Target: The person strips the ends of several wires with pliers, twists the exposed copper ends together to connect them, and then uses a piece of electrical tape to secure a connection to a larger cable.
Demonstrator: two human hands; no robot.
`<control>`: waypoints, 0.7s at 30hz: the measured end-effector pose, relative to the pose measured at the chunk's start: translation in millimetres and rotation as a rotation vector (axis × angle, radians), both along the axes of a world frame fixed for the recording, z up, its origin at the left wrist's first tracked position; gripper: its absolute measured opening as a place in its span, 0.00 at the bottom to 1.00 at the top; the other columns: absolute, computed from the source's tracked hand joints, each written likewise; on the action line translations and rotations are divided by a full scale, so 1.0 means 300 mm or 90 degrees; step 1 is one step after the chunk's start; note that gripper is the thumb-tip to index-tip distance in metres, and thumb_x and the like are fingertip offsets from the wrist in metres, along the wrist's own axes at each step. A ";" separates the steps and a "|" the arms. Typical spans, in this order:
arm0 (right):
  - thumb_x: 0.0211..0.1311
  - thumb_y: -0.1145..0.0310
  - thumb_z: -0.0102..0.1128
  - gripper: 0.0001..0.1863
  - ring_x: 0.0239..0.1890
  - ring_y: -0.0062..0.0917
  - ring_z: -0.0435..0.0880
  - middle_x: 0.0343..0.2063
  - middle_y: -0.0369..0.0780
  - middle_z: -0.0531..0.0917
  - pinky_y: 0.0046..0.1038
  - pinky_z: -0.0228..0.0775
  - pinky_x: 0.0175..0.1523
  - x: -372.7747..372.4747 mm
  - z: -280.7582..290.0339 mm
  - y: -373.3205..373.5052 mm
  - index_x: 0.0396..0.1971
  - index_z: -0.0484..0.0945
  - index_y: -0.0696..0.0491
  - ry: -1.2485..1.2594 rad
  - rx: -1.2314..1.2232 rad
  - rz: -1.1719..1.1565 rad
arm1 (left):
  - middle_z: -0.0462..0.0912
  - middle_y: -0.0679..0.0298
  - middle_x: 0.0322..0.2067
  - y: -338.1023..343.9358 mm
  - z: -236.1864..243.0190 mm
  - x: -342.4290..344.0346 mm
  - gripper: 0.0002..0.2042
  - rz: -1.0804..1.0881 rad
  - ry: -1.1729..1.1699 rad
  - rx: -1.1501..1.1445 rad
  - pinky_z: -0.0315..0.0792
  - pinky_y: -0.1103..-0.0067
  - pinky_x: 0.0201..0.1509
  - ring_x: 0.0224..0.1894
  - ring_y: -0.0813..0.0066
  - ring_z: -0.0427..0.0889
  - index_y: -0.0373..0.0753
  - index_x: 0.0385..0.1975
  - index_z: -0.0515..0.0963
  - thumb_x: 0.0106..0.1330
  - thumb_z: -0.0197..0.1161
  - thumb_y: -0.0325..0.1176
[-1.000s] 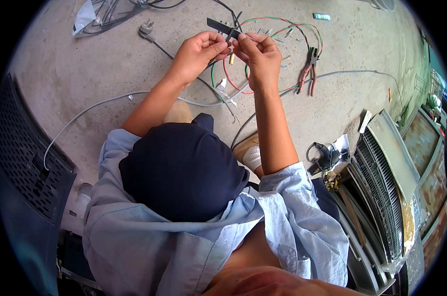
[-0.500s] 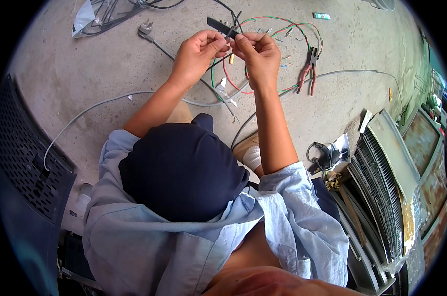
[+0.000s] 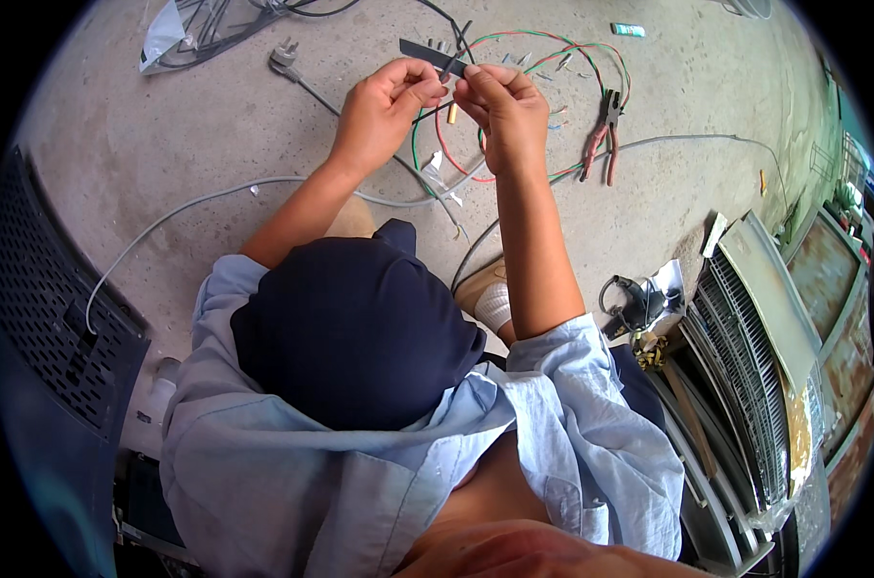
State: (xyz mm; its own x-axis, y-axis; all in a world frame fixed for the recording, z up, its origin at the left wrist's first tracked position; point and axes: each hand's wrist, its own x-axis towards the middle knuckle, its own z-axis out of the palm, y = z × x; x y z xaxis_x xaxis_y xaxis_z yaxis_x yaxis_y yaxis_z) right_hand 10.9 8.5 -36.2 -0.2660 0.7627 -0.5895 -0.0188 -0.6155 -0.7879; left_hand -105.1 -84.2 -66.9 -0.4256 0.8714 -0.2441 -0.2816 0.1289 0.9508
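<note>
Near the top centre, my left hand (image 3: 379, 116) pinches a thin dark cable piece (image 3: 447, 67) between thumb and fingers. Beside it, my right hand (image 3: 514, 125) grips a flat black strip (image 3: 420, 50), which crosses that cable and points up to the left; whether it is tape or a blade, I cannot tell. Loops of red and green wire (image 3: 519, 32) lie on the floor behind and below both hands, with a small yellow cylinder (image 3: 452, 113) among them. Pliers with red handles (image 3: 598, 149) rest to the right of my right hand.
A plug (image 3: 283, 60), grey cable (image 3: 196, 204) and bundled cables (image 3: 225, 39) lie on the concrete floor (image 3: 167, 125). A perforated dark panel (image 3: 42, 250) stands at left. Stacked metal racks and panels (image 3: 745, 347) and a black tool (image 3: 639, 303) are at right.
The tip of the black strip has shifted slightly left and down, and the fingers of my right hand have adjusted around it. Both forearms stay almost still.
</note>
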 end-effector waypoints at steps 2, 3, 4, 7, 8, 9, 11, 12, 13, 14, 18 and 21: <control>0.54 0.76 0.63 0.07 0.29 0.24 0.83 0.26 0.41 0.82 0.25 0.80 0.39 0.003 -0.005 0.006 0.31 0.75 0.60 -0.002 0.002 -0.012 | 0.82 0.66 0.29 -0.006 0.004 0.004 0.05 -0.004 0.028 0.002 0.73 0.86 0.39 0.34 0.82 0.80 0.34 0.34 0.74 0.65 0.57 0.29; 0.53 0.77 0.63 0.07 0.28 0.24 0.83 0.26 0.41 0.82 0.25 0.80 0.39 0.005 -0.007 0.008 0.31 0.75 0.59 -0.003 0.003 -0.018 | 0.82 0.66 0.29 -0.012 0.013 0.007 0.05 -0.005 0.040 0.002 0.73 0.86 0.38 0.33 0.83 0.80 0.34 0.34 0.74 0.65 0.57 0.29; 0.53 0.77 0.64 0.07 0.28 0.24 0.83 0.26 0.41 0.82 0.25 0.80 0.39 0.006 -0.008 0.009 0.31 0.75 0.59 -0.001 0.001 -0.018 | 0.82 0.66 0.28 -0.015 0.018 0.009 0.05 -0.006 0.053 0.003 0.72 0.86 0.37 0.33 0.84 0.79 0.34 0.34 0.74 0.65 0.57 0.29; 0.53 0.77 0.64 0.08 0.28 0.24 0.83 0.26 0.41 0.82 0.26 0.80 0.39 0.013 -0.011 0.010 0.31 0.75 0.60 0.004 0.000 -0.018 | 0.80 0.66 0.34 -0.028 0.013 -0.006 0.05 -0.062 0.041 -0.028 0.71 0.86 0.41 0.40 0.82 0.79 0.33 0.35 0.73 0.67 0.54 0.29; 0.52 0.77 0.65 0.08 0.28 0.24 0.83 0.26 0.41 0.82 0.26 0.80 0.39 0.015 -0.011 0.011 0.31 0.76 0.60 0.003 0.001 -0.016 | 0.80 0.65 0.35 -0.030 0.022 -0.011 0.05 -0.063 0.048 -0.038 0.70 0.87 0.39 0.39 0.82 0.79 0.34 0.35 0.73 0.67 0.54 0.29; 0.52 0.77 0.65 0.08 0.28 0.24 0.83 0.27 0.41 0.82 0.26 0.80 0.40 0.017 -0.010 0.012 0.31 0.76 0.60 0.003 0.002 -0.015 | 0.81 0.65 0.35 -0.032 0.038 -0.017 0.05 -0.065 0.054 -0.049 0.70 0.87 0.37 0.39 0.82 0.79 0.34 0.35 0.73 0.67 0.54 0.29; 0.52 0.76 0.65 0.08 0.29 0.24 0.83 0.27 0.41 0.82 0.26 0.79 0.40 0.020 -0.009 0.012 0.31 0.76 0.60 -0.013 0.021 -0.011 | 0.82 0.64 0.36 -0.035 0.045 -0.024 0.05 -0.068 0.060 -0.065 0.69 0.88 0.34 0.38 0.82 0.80 0.34 0.35 0.73 0.67 0.54 0.30; 0.53 0.76 0.65 0.07 0.29 0.24 0.83 0.27 0.40 0.82 0.26 0.79 0.40 0.021 -0.009 0.012 0.31 0.76 0.60 -0.020 0.031 -0.010 | 0.82 0.64 0.36 -0.036 0.042 -0.029 0.05 -0.070 0.059 -0.072 0.68 0.88 0.32 0.38 0.82 0.80 0.35 0.35 0.73 0.67 0.54 0.30; 0.53 0.76 0.65 0.07 0.29 0.25 0.83 0.27 0.40 0.82 0.26 0.79 0.41 0.027 -0.022 0.013 0.30 0.76 0.60 -0.007 0.043 -0.030 | 0.82 0.64 0.36 -0.038 0.040 -0.033 0.05 -0.072 0.058 -0.079 0.68 0.88 0.31 0.38 0.82 0.80 0.35 0.35 0.73 0.67 0.55 0.30; 0.53 0.76 0.64 0.07 0.29 0.25 0.83 0.27 0.40 0.82 0.26 0.79 0.41 0.028 -0.036 0.015 0.30 0.76 0.60 0.006 0.053 -0.047 | 0.83 0.64 0.36 -0.044 0.041 -0.039 0.05 -0.053 0.054 -0.092 0.67 0.88 0.31 0.37 0.83 0.80 0.36 0.35 0.73 0.66 0.55 0.31; 0.58 0.76 0.58 0.05 0.32 0.27 0.82 0.27 0.43 0.81 0.28 0.79 0.43 0.195 -0.082 0.194 0.32 0.76 0.61 0.053 0.136 -0.169 | 0.83 0.64 0.35 -0.084 0.023 -0.104 0.08 -0.014 0.077 -0.172 0.67 0.86 0.30 0.35 0.83 0.80 0.38 0.36 0.74 0.65 0.57 0.35; 0.59 0.77 0.57 0.07 0.33 0.26 0.82 0.30 0.42 0.81 0.29 0.80 0.43 0.245 -0.029 0.264 0.36 0.74 0.62 0.025 0.159 -0.236 | 0.84 0.62 0.32 -0.100 -0.033 -0.164 0.08 -0.047 0.129 -0.231 0.70 0.85 0.32 0.32 0.82 0.81 0.38 0.37 0.74 0.65 0.56 0.35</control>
